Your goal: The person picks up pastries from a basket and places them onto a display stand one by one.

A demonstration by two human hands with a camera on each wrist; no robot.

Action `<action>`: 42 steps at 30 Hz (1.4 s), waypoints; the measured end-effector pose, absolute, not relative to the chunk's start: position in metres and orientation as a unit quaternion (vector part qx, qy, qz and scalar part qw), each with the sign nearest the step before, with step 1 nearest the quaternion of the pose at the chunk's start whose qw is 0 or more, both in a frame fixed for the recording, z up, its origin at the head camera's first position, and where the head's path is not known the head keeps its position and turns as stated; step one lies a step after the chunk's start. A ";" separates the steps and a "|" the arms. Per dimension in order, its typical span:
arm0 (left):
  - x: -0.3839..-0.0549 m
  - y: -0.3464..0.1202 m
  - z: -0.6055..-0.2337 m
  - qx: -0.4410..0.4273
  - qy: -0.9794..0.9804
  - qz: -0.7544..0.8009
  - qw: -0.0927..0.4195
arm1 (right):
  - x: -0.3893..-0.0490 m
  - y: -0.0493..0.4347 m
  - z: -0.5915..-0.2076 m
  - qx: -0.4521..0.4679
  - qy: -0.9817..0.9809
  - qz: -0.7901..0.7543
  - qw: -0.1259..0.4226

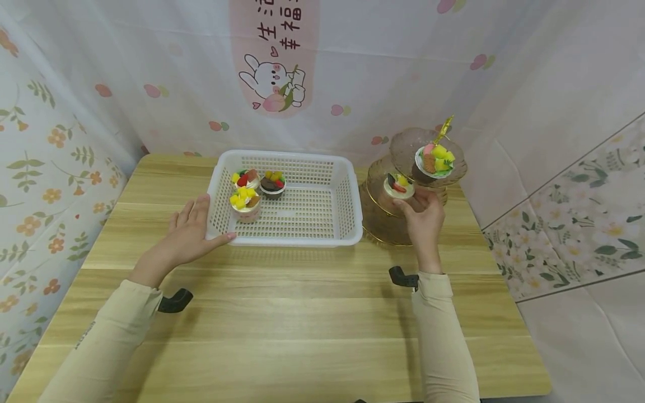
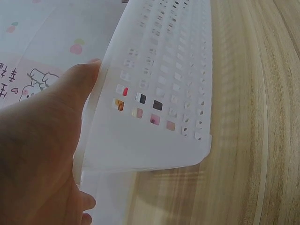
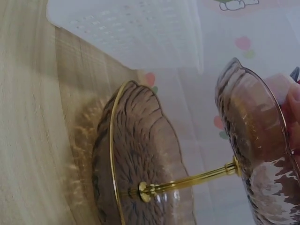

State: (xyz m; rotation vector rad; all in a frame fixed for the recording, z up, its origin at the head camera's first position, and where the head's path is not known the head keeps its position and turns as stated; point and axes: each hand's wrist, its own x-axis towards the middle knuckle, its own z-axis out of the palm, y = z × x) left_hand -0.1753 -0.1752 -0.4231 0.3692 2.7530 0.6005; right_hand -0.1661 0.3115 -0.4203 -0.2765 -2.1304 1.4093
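My right hand (image 1: 425, 218) holds a small cupcake (image 1: 398, 186) topped with cream and fruit at the middle tier of a tiered brown glass stand (image 1: 379, 187). In the right wrist view only its fingertips (image 3: 294, 101) show beyond the glass plate's edge. My left hand (image 1: 188, 232) rests against the front left corner of a white perforated basket (image 1: 347, 207), fingers extended along the side and thumb over the front rim. Inside the basket, at the left, sit a yellow-topped cupcake (image 1: 244, 202), a red-fruit cupcake (image 1: 247, 179) and a chocolate one (image 1: 272, 184).
Another fruit-topped cupcake (image 1: 434, 161) sits on the stand's top tier, near its gold handle (image 1: 444, 129). Basket and stand are side by side on a wooden table (image 1: 302, 313), at its back edge. A printed curtain (image 1: 176, 67) hangs behind.
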 end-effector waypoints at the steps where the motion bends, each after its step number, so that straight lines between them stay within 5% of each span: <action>1: -0.175 -0.175 -0.423 0.128 0.958 0.209 0.149 | -0.166 0.312 -0.420 -0.102 -0.794 0.529 0.282; 20: -0.173 -0.175 -0.422 0.137 0.956 0.215 0.146 | -0.162 0.309 -0.421 -0.115 -0.827 0.389 0.389; 42: -0.174 -0.174 -0.422 0.135 0.957 0.213 0.143 | -0.140 0.318 -0.413 -0.149 -0.801 0.465 0.346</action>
